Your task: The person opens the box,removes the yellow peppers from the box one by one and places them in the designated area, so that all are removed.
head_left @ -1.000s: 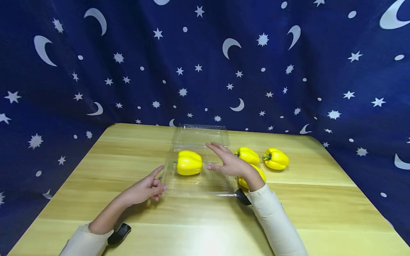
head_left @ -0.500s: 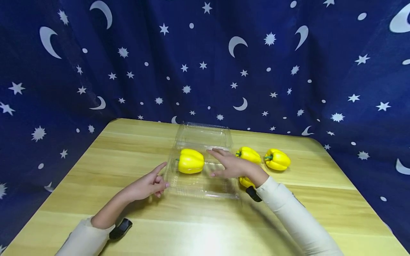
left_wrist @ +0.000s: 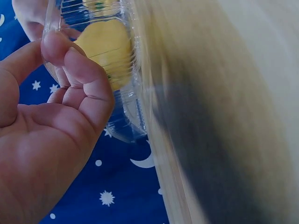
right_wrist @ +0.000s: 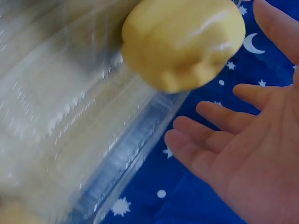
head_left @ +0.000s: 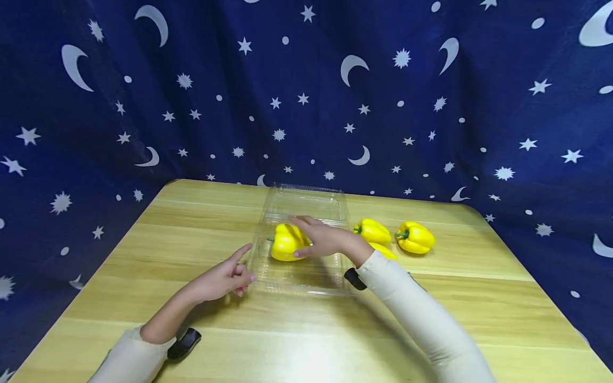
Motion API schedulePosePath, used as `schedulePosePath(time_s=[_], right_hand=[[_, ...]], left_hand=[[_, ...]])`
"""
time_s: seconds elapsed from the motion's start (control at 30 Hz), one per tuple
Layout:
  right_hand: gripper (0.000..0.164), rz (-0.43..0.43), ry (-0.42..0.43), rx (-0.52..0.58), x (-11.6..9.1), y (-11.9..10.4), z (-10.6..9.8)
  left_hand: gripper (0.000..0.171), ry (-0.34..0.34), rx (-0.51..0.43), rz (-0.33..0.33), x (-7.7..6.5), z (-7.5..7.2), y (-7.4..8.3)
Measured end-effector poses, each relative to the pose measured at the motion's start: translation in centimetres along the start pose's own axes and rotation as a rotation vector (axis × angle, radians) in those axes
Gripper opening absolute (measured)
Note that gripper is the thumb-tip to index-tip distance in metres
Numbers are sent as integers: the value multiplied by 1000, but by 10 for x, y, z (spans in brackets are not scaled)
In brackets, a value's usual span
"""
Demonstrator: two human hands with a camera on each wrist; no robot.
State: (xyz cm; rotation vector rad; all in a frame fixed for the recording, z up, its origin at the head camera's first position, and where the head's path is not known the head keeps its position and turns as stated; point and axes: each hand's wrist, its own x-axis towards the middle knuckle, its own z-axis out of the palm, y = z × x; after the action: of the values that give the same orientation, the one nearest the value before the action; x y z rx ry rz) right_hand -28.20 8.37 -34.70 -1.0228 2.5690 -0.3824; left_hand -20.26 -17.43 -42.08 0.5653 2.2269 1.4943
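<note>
A yellow bell pepper (head_left: 286, 246) with a green stem lies in the clear plastic container (head_left: 282, 279), towards its left side. My left hand (head_left: 221, 279) holds the container's near left edge, thumb at the rim (left_wrist: 47, 28) and index finger stretched along the side. Over the container, my right hand (head_left: 322, 239) has its fingers spread at the pepper's right side and overlaps it in the head view. The right wrist view has the pepper (right_wrist: 184, 44) just in front of these loosely bent fingers, with a gap between.
The container's lid (head_left: 306, 203) lies open at the back. Right of the container are more yellow bell peppers: one behind (head_left: 373, 231), one farther right (head_left: 415, 238), and one partly hidden by the right arm (head_left: 384, 251). A dark blue starry cloth (head_left: 306, 106) hangs behind the wooden table (head_left: 201, 213).
My right hand has moved left, from the container's right part to the pepper inside it. My left hand stays at the container's edge. The head view has shifted slightly.
</note>
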Motion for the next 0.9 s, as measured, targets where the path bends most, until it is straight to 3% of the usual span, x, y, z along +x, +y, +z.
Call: schedulePosePath(time_s=[0.73,0.9], right_hand=[[88,141,26,-208,14,-17,17],[85,109,52,-233,16,-18,16]], left_hand=[[84,-11,-23,12,2,1,1],[84,-10,-29,4,0,1,0]])
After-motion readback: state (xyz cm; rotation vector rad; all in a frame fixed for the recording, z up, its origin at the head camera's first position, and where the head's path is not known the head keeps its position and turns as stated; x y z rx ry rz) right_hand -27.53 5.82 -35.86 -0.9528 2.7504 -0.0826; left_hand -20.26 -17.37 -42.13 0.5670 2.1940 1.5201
